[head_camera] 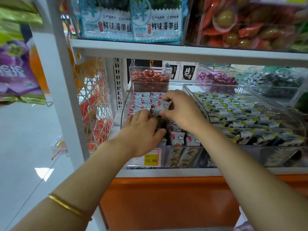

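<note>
She is standing close to the shelf, both arms reaching into the clear bin, and the job in hand looks like tidying or topping up the stock. The right hand pinches a small white packet between thumb and fingertips, holding it just above the rows of packets that lie beyond her knuckles. The left hand is lower and just beside the right, its fingers curled down over the packets at the near end of the bin. Something dark shows under its thumb, but I cannot tell whether it grips that or only presses on it.

I'd judge she is midway through placing one packet. The next move calls for lowering it flat into a gap in the row ahead of her fingers, lined up with its neighbours, while the left hand steadies the stack (those upright packets nearer her wrist look ready to topple).

Below her left wrist a yellow price tag sits on the bin's front. Out past the right hand is a second bin of yellow-cornered packets.
</note>
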Demonstrator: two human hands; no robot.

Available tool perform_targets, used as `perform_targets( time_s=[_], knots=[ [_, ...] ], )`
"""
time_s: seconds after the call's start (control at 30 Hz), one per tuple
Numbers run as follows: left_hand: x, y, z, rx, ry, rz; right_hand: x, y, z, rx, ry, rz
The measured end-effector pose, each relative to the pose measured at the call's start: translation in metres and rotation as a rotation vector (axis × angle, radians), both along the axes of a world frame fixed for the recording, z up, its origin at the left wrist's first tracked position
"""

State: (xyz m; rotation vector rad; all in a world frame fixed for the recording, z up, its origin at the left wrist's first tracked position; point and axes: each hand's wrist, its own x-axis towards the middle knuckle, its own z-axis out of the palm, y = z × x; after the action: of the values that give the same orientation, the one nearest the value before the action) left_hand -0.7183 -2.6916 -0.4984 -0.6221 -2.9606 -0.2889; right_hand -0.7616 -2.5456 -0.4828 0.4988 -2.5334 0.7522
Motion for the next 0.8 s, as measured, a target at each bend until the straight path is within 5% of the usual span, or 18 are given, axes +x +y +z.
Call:
perform_targets(
  time_s=[0.23,0.37,0.8],
  knots=[
    [0.005,-0.008,-0.001,-0.166,0.251,0.059,-0.009,-0.011,0.002,0.109,-0.135,-0.02],
    [0.001,-0.017,0.0,-0.183,0.27,0.084,-0.01,-0.017,0.001,0.419,-0.262,-0.015],
    [-0.001,-0.027,-0.001,-0.099,0.212,0.055,-0.024,-0.018,0.011,0.222,-0.275,-0.039]
  ],
)
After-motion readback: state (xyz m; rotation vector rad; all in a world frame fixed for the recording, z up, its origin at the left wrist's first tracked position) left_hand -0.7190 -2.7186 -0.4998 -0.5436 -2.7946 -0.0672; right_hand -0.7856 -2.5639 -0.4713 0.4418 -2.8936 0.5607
